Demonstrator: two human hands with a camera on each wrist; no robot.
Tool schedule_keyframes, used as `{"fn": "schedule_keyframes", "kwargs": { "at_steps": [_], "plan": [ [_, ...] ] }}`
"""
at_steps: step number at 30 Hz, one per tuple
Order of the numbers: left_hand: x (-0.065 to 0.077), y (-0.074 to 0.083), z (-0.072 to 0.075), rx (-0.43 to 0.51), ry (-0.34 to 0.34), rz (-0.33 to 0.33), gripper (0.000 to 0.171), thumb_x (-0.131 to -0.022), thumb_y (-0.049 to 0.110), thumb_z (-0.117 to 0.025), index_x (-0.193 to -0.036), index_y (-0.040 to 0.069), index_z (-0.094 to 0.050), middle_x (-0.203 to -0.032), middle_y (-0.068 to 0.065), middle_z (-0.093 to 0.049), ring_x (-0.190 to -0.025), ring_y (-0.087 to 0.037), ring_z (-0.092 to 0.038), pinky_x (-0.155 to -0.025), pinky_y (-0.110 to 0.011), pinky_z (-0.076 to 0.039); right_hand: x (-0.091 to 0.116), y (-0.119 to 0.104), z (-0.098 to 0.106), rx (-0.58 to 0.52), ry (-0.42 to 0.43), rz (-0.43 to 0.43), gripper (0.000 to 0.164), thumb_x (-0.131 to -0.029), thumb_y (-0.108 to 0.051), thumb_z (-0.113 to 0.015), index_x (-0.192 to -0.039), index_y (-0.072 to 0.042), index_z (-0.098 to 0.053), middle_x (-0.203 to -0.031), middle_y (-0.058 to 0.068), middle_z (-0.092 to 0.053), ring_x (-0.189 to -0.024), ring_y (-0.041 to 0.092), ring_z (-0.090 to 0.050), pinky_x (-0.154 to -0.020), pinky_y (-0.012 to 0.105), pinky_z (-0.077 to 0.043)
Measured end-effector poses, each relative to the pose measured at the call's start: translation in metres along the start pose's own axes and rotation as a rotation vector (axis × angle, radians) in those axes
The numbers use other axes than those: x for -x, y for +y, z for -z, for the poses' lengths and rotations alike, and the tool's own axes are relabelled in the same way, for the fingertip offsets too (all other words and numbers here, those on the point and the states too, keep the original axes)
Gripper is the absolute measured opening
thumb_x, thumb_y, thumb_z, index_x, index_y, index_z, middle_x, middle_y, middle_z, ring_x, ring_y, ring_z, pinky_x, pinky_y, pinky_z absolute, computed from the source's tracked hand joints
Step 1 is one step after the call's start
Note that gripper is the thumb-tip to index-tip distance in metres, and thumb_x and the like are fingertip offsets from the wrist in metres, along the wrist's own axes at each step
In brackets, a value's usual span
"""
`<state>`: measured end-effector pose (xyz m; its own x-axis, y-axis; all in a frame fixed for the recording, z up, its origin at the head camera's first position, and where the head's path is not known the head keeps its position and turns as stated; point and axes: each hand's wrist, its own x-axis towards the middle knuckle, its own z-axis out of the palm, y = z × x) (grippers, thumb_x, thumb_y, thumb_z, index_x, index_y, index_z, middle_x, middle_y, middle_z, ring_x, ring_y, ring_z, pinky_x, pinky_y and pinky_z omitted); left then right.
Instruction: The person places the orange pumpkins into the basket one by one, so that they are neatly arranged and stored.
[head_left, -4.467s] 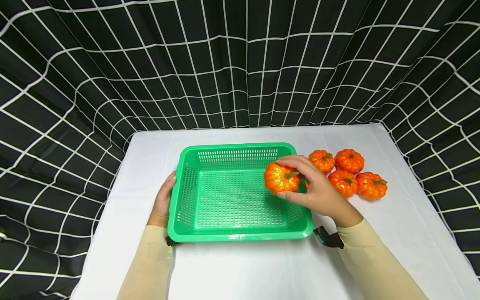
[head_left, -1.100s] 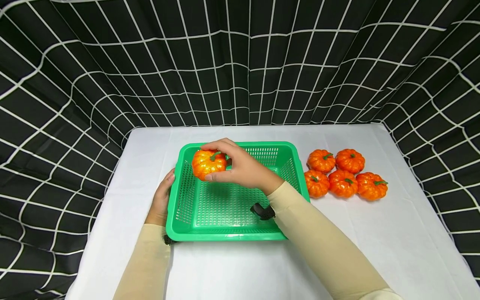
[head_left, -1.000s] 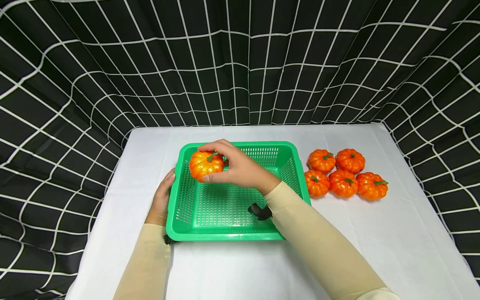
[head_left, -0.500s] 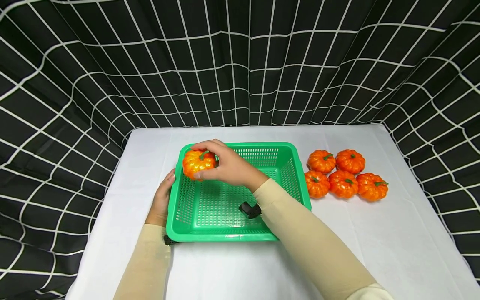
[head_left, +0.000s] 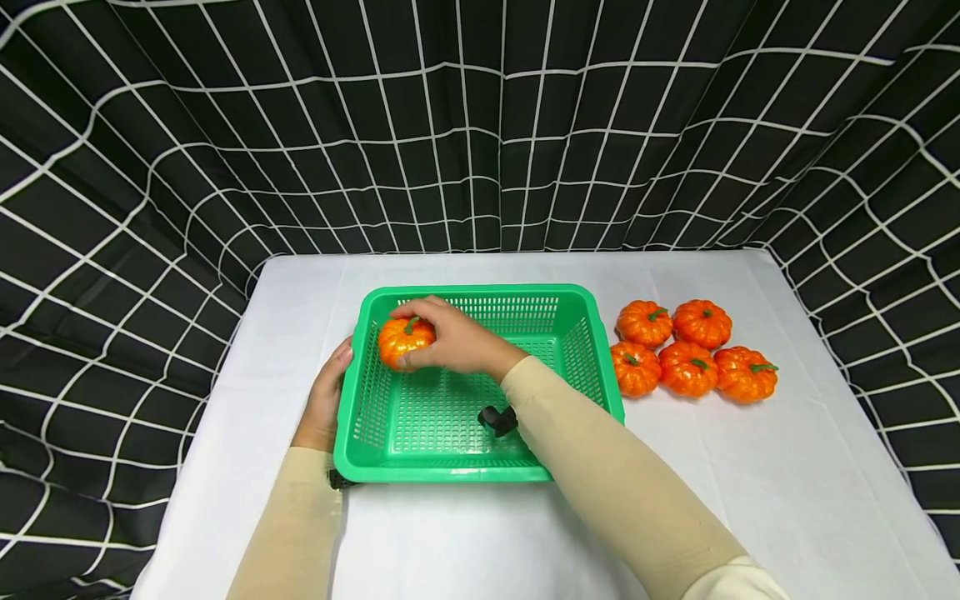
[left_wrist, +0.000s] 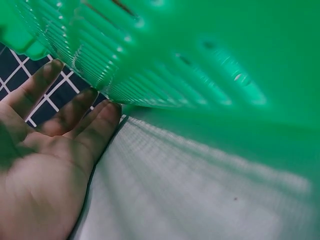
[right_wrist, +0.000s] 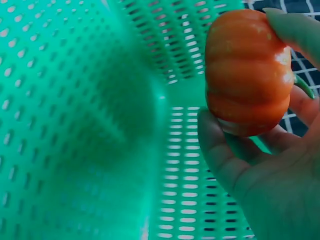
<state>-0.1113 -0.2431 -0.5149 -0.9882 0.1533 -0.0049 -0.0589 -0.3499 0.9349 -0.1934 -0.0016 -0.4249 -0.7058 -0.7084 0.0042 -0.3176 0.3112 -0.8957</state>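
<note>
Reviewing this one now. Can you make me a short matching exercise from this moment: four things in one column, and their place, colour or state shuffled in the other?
Column 1
1. Left hand
2. Right hand
3. Basket
4. Group of five pumpkins

Column 2
A. Grips a single pumpkin
B. On the white tablecloth, to the basket's right
C. At the basket's left, outside it
D. Green and slotted

Right pairs: 1-C, 2-A, 3-D, 4-B
</note>
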Motion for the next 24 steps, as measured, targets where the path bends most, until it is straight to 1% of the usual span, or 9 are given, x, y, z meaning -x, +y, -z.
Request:
{"fn": "schedule_keyframes", "kwargs": {
  "at_steps": [4, 8, 14, 17, 20, 24],
  "plan": [
    [-0.001, 0.0, -0.001, -0.005, 0.009, -0.003, 0.052, -0.114, 0.032, -0.03, -0.159, 0.014, -0.049, -0.135, -0.007, -0.068, -0.114, -0.023, -0.068, -0.097, -0.04, -0.059, -0.003, 0.007, -0.001, 0.079, -0.025, -0.016, 0.066, -0.09, -0.017, -0.088, -0.15, -0.009, -0.061, -0.139, 0.009, -0.055, -0.12, 0.023, -0.056, -0.1, 0.031, -0.052],
    [-0.001, 0.001, -0.001, -0.012, 0.019, 0.005, 0.052, -0.115, 0.032, -0.03, -0.16, 0.015, -0.048, -0.134, -0.006, -0.068, -0.112, -0.021, -0.068, -0.095, -0.038, -0.06, -0.006, 0.014, -0.006, 0.163, -0.062, -0.035, 0.067, -0.091, -0.019, -0.088, -0.151, -0.01, -0.06, -0.143, 0.01, -0.054, -0.121, 0.023, -0.055, -0.102, 0.032, -0.05],
    [0.0, -0.001, -0.001, -0.014, 0.021, 0.015, 0.054, -0.114, 0.031, -0.03, -0.162, 0.015, -0.046, -0.138, -0.006, -0.066, -0.115, -0.021, -0.067, -0.097, -0.039, -0.059, -0.007, 0.021, -0.012, 0.209, -0.073, -0.052, 0.068, -0.091, -0.019, -0.089, -0.151, -0.011, -0.06, -0.144, 0.011, -0.052, -0.122, 0.024, -0.055, -0.104, 0.036, -0.049],
    [-0.001, -0.002, 0.0, -0.006, 0.015, 0.016, 0.055, -0.113, 0.031, -0.03, -0.163, 0.015, -0.045, -0.142, -0.006, -0.064, -0.116, -0.022, -0.067, -0.099, -0.039, -0.058, -0.008, 0.024, -0.014, 0.241, -0.098, -0.05, 0.067, -0.092, -0.02, -0.089, -0.151, -0.011, -0.06, -0.144, 0.011, -0.052, -0.122, 0.023, -0.055, -0.104, 0.035, -0.049],
    [-0.001, -0.003, 0.001, -0.006, 0.012, 0.012, 0.055, -0.112, 0.03, -0.03, -0.163, 0.014, -0.044, -0.142, -0.007, -0.063, -0.116, -0.022, -0.067, -0.098, -0.038, -0.058, -0.009, 0.027, -0.016, 0.247, -0.116, -0.054, 0.066, -0.092, -0.02, -0.089, -0.151, -0.012, -0.06, -0.145, 0.01, -0.051, -0.122, 0.023, -0.055, -0.104, 0.035, -0.049],
    [-0.002, -0.005, 0.003, -0.014, 0.022, 0.017, 0.055, -0.111, 0.03, -0.031, -0.163, 0.016, -0.044, -0.143, -0.007, -0.063, -0.117, -0.022, -0.066, -0.098, -0.037, -0.058, -0.01, 0.028, -0.016, 0.246, -0.113, -0.061, 0.065, -0.092, -0.019, -0.089, -0.151, -0.012, -0.061, -0.146, 0.01, -0.051, -0.123, 0.023, -0.056, -0.105, 0.036, -0.049]
  ]
}}
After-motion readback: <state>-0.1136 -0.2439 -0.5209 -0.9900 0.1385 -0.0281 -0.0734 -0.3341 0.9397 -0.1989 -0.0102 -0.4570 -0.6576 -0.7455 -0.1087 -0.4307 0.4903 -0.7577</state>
